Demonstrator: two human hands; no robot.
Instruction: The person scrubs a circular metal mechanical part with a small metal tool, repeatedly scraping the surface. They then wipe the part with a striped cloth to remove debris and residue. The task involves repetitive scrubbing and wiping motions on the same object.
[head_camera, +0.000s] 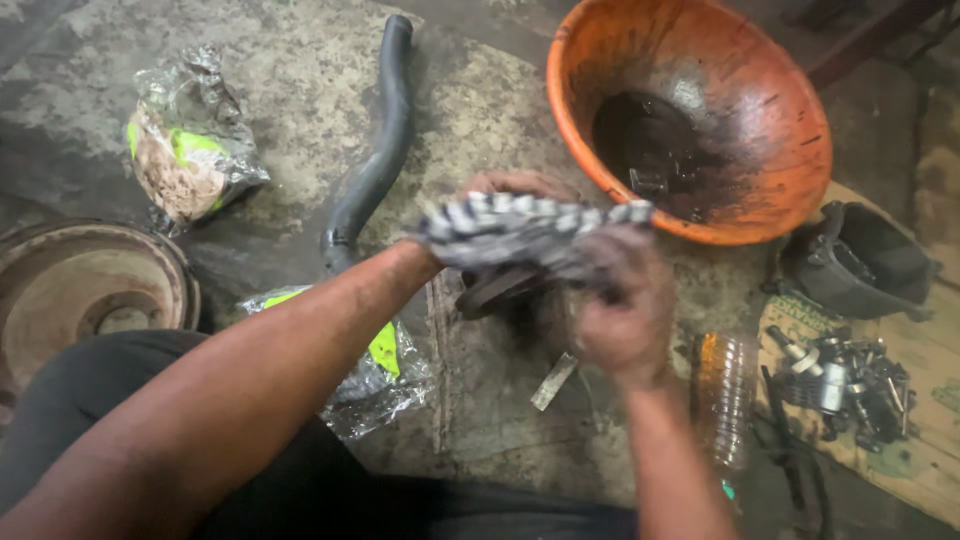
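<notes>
left forearm extends from near left toward centre; left hand (500, 190) is mostly hidden, fingers curled closed. right forearm rises from near right; right hand (622, 300) is blurred, grimy, fingers clenched, back facing up.

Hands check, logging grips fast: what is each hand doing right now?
Left hand: mostly hidden behind the striped rag, gripping its far side.
Right hand: closed on the rag, blurred.

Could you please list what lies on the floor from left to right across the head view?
Rusty drum → foil bag → black hose → striped cloth in both hands → plastic bottle → pile of metal parts.
</notes>
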